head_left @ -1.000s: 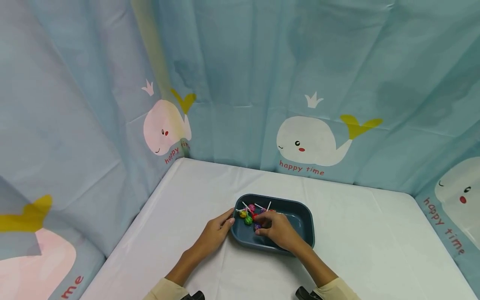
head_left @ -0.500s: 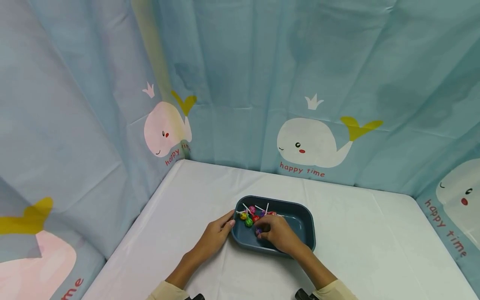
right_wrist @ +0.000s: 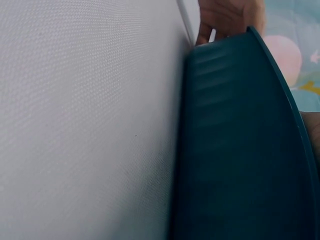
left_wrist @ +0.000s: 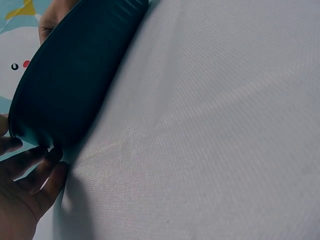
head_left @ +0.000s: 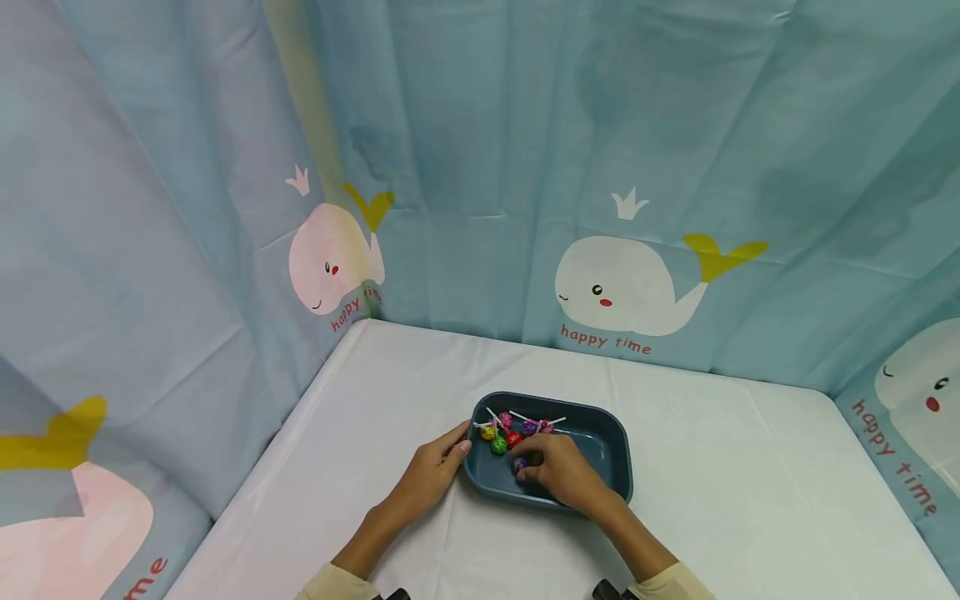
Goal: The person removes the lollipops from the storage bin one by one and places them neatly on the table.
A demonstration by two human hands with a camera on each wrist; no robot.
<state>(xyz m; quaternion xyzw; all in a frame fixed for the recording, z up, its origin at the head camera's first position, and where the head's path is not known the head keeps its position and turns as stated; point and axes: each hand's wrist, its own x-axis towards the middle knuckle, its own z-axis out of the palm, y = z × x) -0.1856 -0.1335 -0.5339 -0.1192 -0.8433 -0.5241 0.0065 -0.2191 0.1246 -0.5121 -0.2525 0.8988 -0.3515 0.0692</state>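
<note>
A whale-print curtain is hanging behind and to both sides of the work. A white-covered counter is bearing the one container, a dark blue-green tray with rounded corners, sitting flat. The tray is holding seven visible lollipops: six are bunching toward its left end, the seventh is lying nearer the front wall. The tray's right half is showing mostly bare floor. Both wrist views are giving only its outer walls, so contents are being read from the head view.

The left hand is bracing the tray's left end, fingers lightly bent, touching the outer wall just below the rim. Risk, judged: if this bracing were slackening, a sideways push inside could be sliding the tray over the smooth cloth.

The right hand is reaching over the front wall, thumb and forefinger narrowly pinching the near purple lollipop; its stick is not showing. Likely fault: the round, wrapped head slipping or rolling out of a fingertip hold.

In the bunch, a yellow lollipop, green lollipop, red lollipop, far purple lollipop and two pink lollipops are crowding; sticks are appearing to cross, so snagging seems possible.
</note>
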